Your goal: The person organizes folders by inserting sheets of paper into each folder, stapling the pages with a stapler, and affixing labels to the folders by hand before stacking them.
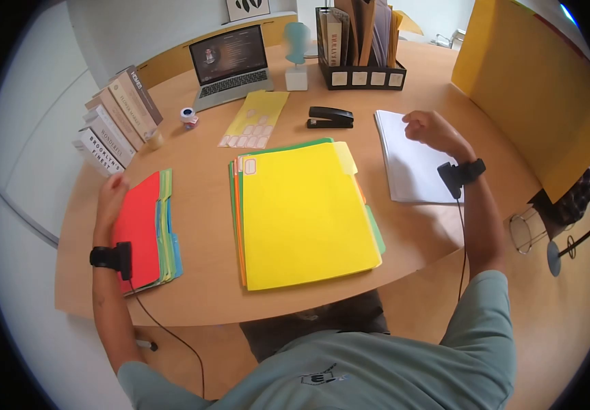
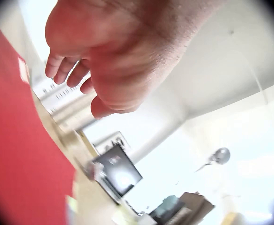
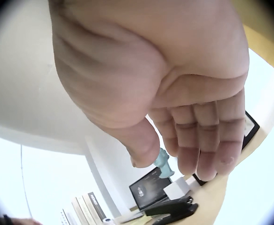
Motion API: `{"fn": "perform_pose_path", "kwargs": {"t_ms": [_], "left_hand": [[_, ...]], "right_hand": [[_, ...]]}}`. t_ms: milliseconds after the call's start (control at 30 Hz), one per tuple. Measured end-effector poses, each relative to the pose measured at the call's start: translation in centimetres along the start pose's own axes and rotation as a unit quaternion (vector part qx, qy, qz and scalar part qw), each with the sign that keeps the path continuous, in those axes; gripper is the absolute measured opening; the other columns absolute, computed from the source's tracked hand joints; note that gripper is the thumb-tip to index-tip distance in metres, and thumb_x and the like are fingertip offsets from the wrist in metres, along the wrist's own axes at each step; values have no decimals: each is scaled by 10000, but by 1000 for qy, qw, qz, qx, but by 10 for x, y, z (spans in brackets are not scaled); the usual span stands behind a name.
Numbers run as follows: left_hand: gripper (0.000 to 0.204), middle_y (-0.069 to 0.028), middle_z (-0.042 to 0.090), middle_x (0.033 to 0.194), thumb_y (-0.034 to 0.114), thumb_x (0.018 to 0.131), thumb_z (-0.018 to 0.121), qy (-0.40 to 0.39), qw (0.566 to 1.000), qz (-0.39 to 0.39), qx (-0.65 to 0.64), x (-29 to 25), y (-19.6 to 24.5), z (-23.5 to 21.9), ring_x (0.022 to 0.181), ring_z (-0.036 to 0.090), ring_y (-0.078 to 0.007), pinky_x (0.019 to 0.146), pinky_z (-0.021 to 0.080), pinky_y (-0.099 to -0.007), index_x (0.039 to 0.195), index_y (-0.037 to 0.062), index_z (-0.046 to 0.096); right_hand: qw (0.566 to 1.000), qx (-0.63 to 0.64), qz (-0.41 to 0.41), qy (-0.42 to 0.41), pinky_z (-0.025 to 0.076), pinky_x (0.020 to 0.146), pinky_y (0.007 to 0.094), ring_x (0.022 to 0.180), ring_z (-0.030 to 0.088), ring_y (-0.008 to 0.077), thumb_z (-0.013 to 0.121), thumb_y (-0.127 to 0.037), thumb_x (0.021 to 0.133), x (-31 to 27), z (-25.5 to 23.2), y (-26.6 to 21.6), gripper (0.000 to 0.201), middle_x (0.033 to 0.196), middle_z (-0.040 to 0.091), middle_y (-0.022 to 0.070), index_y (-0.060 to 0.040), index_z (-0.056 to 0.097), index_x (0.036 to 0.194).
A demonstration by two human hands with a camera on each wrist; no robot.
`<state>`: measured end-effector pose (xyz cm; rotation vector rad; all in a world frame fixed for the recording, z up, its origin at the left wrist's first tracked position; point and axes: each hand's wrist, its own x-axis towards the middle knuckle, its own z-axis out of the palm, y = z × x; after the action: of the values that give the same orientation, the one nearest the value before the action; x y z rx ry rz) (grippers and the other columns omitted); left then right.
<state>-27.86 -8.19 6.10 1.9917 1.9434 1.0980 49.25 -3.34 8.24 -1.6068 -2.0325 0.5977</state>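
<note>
My left hand is at the far left edge of a stack topped by a red folder, with green and blue tabbed folders beneath. Its fingers hang relaxed in the left wrist view, and nothing is in the palm. Above a stack of white paper hovers my right hand, fingers loosely bent and holding nothing; the right wrist view shows its bare palm. Between the hands lies a pile of folders with a yellow folder on top and orange and green edges showing.
A black stapler, a yellow label sheet and a small roll lie beyond the pile. Farther back stand a laptop, a teal bust and a black file organizer. Books stand left; a yellow panel rises right.
</note>
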Motion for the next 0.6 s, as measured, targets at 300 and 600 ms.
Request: {"fn": "perform_pose_path", "kwargs": {"t_ms": [300, 600], "left_hand": [[315, -59, 686, 1074, 247, 997, 595, -219, 942, 134, -217, -1, 239, 173, 993, 631, -147, 899, 495, -292, 1135, -25, 673], [246, -94, 669, 991, 215, 1018, 559, -184, 866, -94, -456, -8, 213, 251, 922, 661, -193, 833, 542, -326, 1082, -14, 623]], "right_hand": [[971, -200, -69, -112, 436, 1051, 400, 1195, 572, 356, 833, -312, 686, -32, 21, 41, 808, 1341, 574, 209, -21, 534, 1378], [987, -128, -25, -96, 430, 1042, 412, 1207, 547, 352, 850, -321, 662, -44, 25, 38, 769, 1263, 618, 192, 20, 579, 1295]]}}
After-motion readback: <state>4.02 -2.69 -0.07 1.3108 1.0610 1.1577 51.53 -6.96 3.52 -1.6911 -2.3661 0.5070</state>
